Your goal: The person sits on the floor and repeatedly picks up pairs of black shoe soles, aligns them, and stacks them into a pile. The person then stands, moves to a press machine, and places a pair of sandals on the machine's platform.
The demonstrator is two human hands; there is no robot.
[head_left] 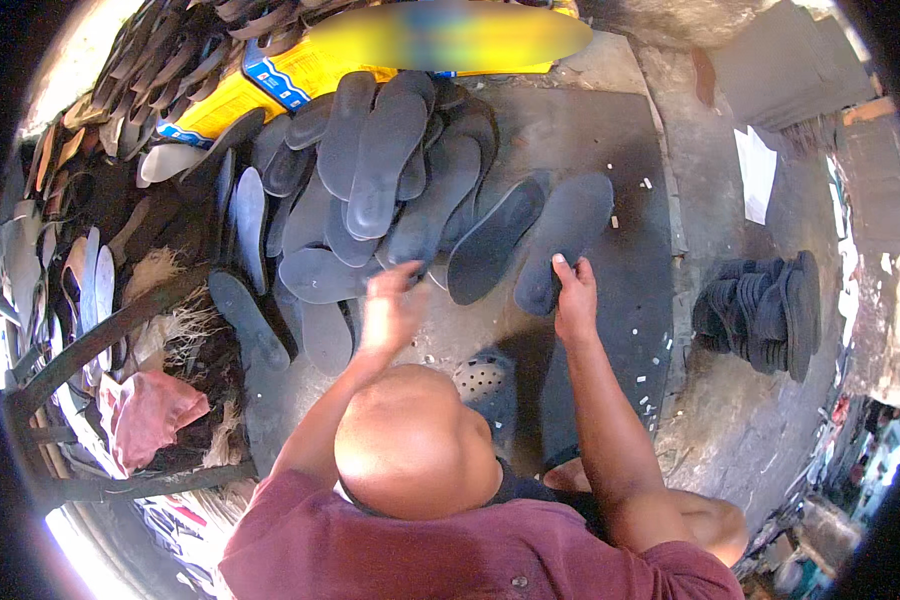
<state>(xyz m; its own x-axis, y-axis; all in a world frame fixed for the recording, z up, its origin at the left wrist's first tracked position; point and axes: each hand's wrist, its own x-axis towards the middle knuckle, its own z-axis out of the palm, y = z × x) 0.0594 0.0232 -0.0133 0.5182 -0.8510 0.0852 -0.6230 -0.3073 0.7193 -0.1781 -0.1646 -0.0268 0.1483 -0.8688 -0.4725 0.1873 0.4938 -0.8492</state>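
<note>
My right hand (575, 300) grips a long dark shoe sole (570, 225) by its near end, the thumb lying on top. Another dark sole (498, 240) lies just left of it. My left hand (392, 315) is smeared by motion at the near edge of a heap of grey-black soles (390, 160). Its fingers are bent, and whether anything is in them does not show. Close to that hand, a grey sole (320, 275) lies at the heap's edge, with a further sole (327, 335) below it.
A dark flat sheet (630, 290) with small white scraps covers the floor. To the right stands a stack of black soles (760, 310), below white paper (756, 175). A wooden frame (110, 345) and reddish cloth (155, 415) are at left. Yellow sheeting (370, 45) lies at the back.
</note>
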